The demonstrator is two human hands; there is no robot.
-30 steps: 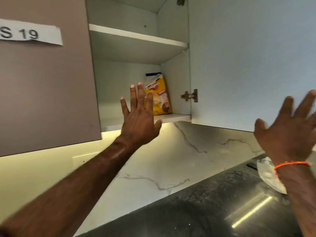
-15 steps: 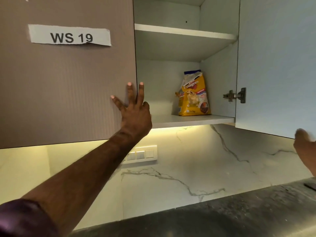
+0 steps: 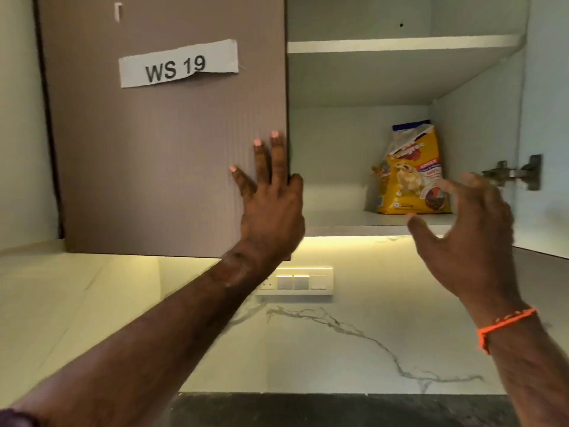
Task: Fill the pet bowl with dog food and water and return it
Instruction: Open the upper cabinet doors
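Reaching your right hand (image 3: 462, 229), grip wide and empty, toward the dog food bag (image 3: 411, 171); left hand (image 3: 271, 198) lies flat on the closed door (image 3: 166, 143), likely bracing you.

Pale lower cabinet shelf (image 3: 338, 221), with yellow dog food bag (image 3: 411, 171) upright at its back right corner, just beyond right-hand fingertips (image 3: 468, 178).

A matt, finely ribbed brown finish was shown by the closed cabinet door (image 3: 160, 155); a torn paper label (image 3: 178, 63) was stuck on it; the shelves (image 3: 400, 44) looked smooth matt white; the dog food bag (image 3: 412, 174) was glossy plastic; the hinge (image 3: 514, 173) was bare metal; the backsplash (image 3: 338, 343) appeared polished veined marble.
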